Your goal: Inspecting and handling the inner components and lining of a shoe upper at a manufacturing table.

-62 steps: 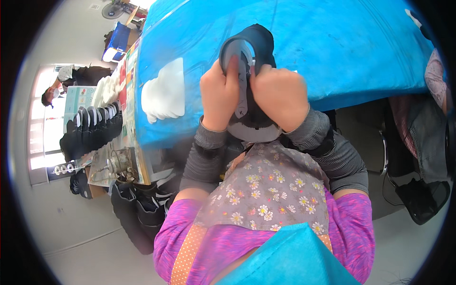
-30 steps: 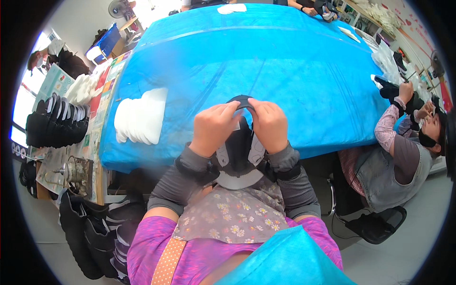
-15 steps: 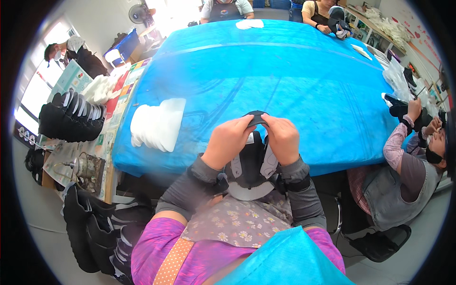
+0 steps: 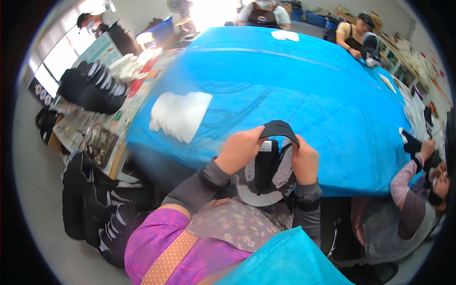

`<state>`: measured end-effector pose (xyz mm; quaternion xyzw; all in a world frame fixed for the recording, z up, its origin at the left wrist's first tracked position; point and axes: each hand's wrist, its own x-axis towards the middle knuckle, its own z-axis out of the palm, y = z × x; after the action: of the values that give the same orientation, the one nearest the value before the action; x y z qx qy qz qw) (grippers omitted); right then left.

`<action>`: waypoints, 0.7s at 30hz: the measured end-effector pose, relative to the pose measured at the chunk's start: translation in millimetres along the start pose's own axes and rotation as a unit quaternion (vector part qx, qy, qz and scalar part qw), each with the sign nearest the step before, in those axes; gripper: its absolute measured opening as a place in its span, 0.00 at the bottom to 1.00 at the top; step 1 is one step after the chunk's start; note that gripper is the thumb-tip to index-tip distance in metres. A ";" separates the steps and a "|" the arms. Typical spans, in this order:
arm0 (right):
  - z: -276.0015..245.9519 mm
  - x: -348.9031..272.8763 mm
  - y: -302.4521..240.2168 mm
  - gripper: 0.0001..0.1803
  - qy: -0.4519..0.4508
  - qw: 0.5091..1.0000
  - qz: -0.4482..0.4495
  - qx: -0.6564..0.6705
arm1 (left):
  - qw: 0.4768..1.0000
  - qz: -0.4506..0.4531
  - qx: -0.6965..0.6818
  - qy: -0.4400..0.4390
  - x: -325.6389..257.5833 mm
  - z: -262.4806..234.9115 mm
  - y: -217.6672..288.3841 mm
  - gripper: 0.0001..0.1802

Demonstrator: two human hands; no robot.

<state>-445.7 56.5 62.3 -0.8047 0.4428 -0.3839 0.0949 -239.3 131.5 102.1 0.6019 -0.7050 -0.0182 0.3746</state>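
Observation:
Both my hands hold a black sewn fabric piece (image 4: pixel 266 171) in front of my apron. Its exact kind is not clear. Pale printed panels, a small white label and a curved, ribbed whitish edge show on it. My left hand (image 4: pixel 241 148) pinches the left end of its black band (image 4: pixel 278 127). At the band's right end, my right hand (image 4: pixel 305 161) grips with the thumb on the near side. The band arches between the two hands, over the near edge of the blue-covered table (image 4: pixel 294 95). Part of the piece's lower end is hidden by my sleeves and apron.
White flat cut pieces (image 4: pixel 179 116) lie stacked on the table's left. Black pieces with white parts (image 4: pixel 92 88) are stacked on a side table beside a metal device (image 4: pixel 97 140); more black items (image 4: pixel 90 204) hang below. Co-workers sit at the far side and right (image 4: pixel 413 204).
My hands have moved apart, stretching the band into a wider arch. The view has turned, so the table and stacks appear shifted and tilted.

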 end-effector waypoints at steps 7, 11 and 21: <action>-3.1 3.8 -69.5 0.14 0.063 0.986 0.123 -0.091 | 0.992 -0.055 -0.002 0.110 8.3 11.2 46.0 0.15; -12.8 22.3 -69.2 0.13 0.114 0.986 0.045 -0.113 | 0.990 -0.033 -0.028 0.136 21.5 2.5 38.7 0.15; 34.9 31.3 13.3 0.12 0.036 0.996 0.066 0.043 | 0.995 -0.036 0.004 0.096 25.9 35.2 -16.0 0.13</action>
<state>-419.9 17.5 48.5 -0.7542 0.4812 -0.4246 0.1387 -245.2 89.8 82.3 0.6273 -0.6439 0.0290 0.4372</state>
